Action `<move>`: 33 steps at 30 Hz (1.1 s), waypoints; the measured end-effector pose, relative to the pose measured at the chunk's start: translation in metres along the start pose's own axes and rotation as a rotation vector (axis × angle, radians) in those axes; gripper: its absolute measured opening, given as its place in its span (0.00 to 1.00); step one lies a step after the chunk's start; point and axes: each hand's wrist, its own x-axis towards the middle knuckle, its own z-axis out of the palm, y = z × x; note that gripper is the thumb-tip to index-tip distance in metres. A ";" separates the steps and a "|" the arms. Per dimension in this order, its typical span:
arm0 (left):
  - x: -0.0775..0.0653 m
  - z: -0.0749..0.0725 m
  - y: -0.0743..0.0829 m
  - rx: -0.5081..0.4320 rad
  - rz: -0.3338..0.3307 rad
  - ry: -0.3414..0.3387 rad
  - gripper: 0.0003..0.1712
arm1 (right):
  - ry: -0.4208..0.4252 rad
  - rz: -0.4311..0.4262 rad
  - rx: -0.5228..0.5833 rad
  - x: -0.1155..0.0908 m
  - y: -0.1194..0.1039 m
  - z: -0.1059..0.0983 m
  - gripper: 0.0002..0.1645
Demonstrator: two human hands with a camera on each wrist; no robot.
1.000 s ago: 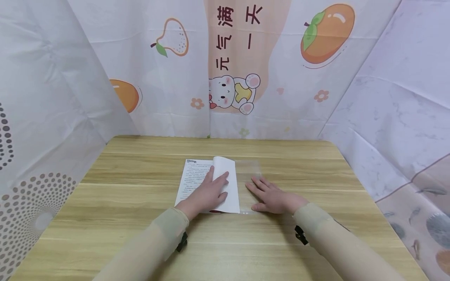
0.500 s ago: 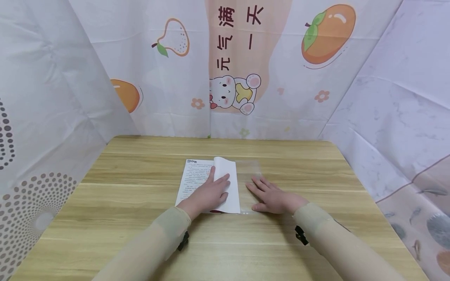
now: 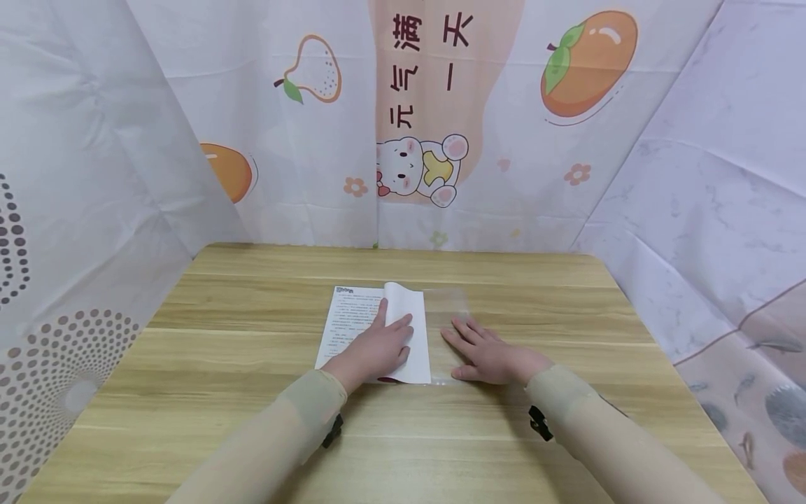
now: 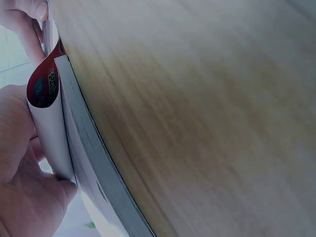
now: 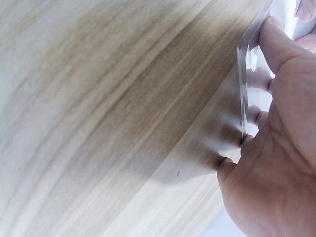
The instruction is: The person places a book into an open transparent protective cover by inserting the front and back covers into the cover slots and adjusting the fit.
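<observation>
Left hand point(image 3: 376, 346) lies across an open book point(image 3: 343, 318), fingers spread apart and fairly straight, pinching nothing. Beneath the fingertips and thumb: a white leaf point(image 3: 420, 343), folded over so that its curl runs right under the outermost finger. The printed page shows on the outer side of those fingers, partly covered by the hand and wrist.

From the left wrist, the curl opens like a tube just beside the fingers — red lining point(image 4: 45, 89) inside, with coloured print. The page block point(image 4: 98, 143) sits next to it, on the wooden table point(image 3: 189, 392).

Right hand point(image 3: 485, 353) is palm down, thumb set well apart from the fingers, clamped on nothing. Under its fingertips, a sheet of clear film point(image 3: 443, 304) — it spans the space between the two hands, from the leaf's edge to the right fingers. Right wrist view: thumb tip on the film near its corner, other fingertips along its edge. Book itself lies beyond the right fingertips, on the left hand's side, apart from them.
</observation>
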 end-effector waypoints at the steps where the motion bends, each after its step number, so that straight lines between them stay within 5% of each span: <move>1: 0.000 0.000 0.000 0.009 0.003 0.001 0.24 | 0.001 0.000 -0.001 0.000 0.001 0.001 0.48; 33: 0.003 -0.002 0.007 0.176 0.039 0.060 0.20 | 0.003 0.003 -0.015 0.002 0.004 0.004 0.48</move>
